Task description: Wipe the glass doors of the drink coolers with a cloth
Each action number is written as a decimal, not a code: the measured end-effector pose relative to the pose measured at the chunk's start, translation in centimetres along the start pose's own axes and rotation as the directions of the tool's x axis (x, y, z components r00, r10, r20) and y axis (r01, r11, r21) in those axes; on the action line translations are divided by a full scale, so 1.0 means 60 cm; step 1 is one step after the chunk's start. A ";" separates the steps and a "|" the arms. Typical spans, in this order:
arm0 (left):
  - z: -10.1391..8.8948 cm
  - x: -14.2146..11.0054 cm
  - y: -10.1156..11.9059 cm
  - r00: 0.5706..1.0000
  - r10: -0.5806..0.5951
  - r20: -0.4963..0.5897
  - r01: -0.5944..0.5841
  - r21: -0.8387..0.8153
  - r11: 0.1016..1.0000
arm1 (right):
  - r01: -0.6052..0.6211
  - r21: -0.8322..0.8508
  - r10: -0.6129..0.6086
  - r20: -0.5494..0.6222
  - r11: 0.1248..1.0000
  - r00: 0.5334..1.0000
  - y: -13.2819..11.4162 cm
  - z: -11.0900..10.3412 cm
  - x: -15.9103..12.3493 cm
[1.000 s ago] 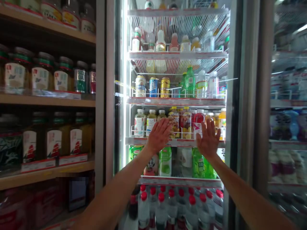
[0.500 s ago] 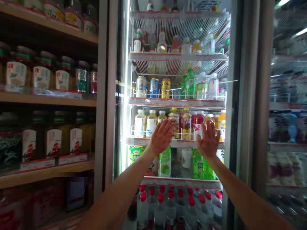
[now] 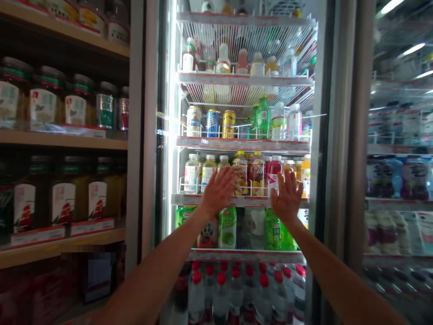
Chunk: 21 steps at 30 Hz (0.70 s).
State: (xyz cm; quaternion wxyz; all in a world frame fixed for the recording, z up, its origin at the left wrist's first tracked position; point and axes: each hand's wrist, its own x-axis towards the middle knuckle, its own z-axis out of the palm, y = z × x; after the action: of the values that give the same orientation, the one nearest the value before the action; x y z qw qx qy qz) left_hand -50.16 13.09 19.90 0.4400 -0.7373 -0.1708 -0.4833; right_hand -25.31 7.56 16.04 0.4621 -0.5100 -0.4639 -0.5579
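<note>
Both my arms stretch forward toward a lit drinks fridge (image 3: 243,142). My left hand (image 3: 219,189) is held up with its fingers extended, in front of the shelf of yellow-capped bottles (image 3: 257,167). To the right, my right hand (image 3: 287,196) is raised with fingers spread, near a red drink bottle (image 3: 273,167). Neither hand holds anything. Whether they touch the fridge's glass cannot be made out. Below them stand green-labelled bottles (image 3: 228,228) and a green pack (image 3: 272,230), partly hidden by my hands and forearms.
Wooden shelves (image 3: 64,137) with rows of labelled bottles (image 3: 64,201) stand on the left. Cans (image 3: 228,124) and a green bottle (image 3: 263,117) fill a higher fridge shelf. Red-capped bottles (image 3: 221,293) crowd the bottom. A metal frame (image 3: 348,135) separates another fridge on the right.
The whole view has shifted slightly, so the fridge and shelves now sit further left. Both hands keep nearly the same pose in front of the fridge, fingers still extended.
</note>
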 end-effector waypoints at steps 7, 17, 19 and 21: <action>-0.008 0.009 -0.052 0.902 -0.375 -0.211 0.392 0.042 0.919 | -0.023 0.024 0.022 0.015 0.999 1.000 -0.003 0.000 0.000; -0.027 -0.010 -0.069 0.851 -0.507 -0.138 0.504 -0.057 0.862 | -0.043 0.017 0.042 0.038 0.999 0.998 -0.006 -0.003 0.004; -0.021 -0.004 -0.057 0.821 -0.548 -0.164 0.545 -0.066 0.836 | -0.048 0.024 0.047 0.044 0.999 0.998 -0.007 -0.003 0.003; -0.006 0.007 -0.020 0.888 -0.438 -0.140 0.433 -0.062 0.899 | -0.039 0.026 0.038 0.033 0.999 0.999 -0.005 -0.003 0.003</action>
State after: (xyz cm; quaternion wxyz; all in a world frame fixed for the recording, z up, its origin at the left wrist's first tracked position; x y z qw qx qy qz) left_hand -50.96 13.41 20.92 0.3212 -0.6479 -0.2910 -0.6264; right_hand -25.64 7.41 16.19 0.4719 -0.5217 -0.4689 -0.5341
